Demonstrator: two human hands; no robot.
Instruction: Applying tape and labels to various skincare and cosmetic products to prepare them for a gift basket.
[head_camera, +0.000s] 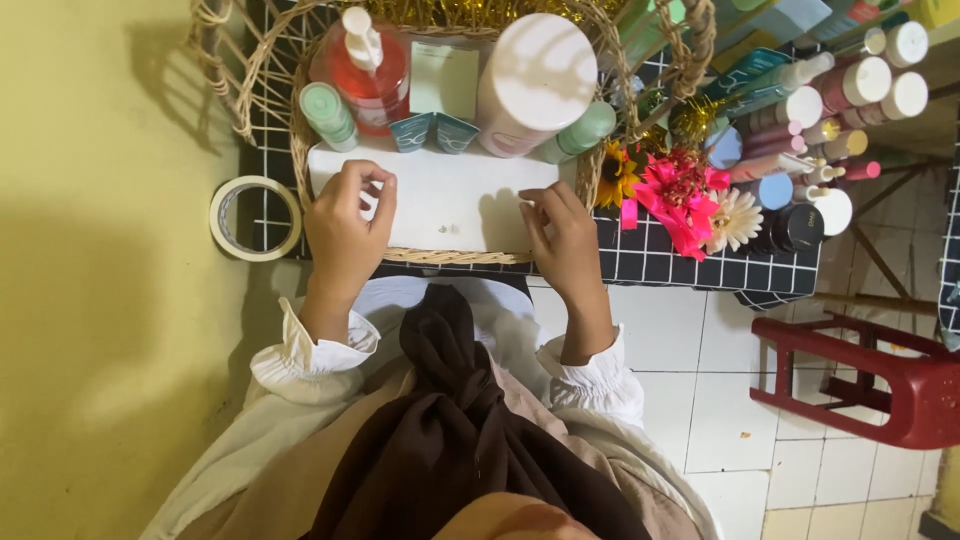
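Observation:
A wicker basket (300, 130) stands on a black table with a white grid pattern (690, 265). Inside it, a white foam block (450, 200) fills the front. My left hand (345, 230) rests on the block's left end with the fingers curled and pinching at its surface. At the block's right end my right hand (565, 240) presses down with bent fingers. Behind the block stand a red pump bottle (365, 70), a large white-lidded jar (535, 80), a small green bottle (328, 115) and two small teal tubes (435, 130).
A roll of clear tape (255, 218) lies left of the basket. Artificial flowers with a pink ribbon (680, 195) sit at the right, beside several cosmetic bottles (830, 110). A red plastic stool (880, 375) stands on the white tiled floor. A yellow wall runs along the left.

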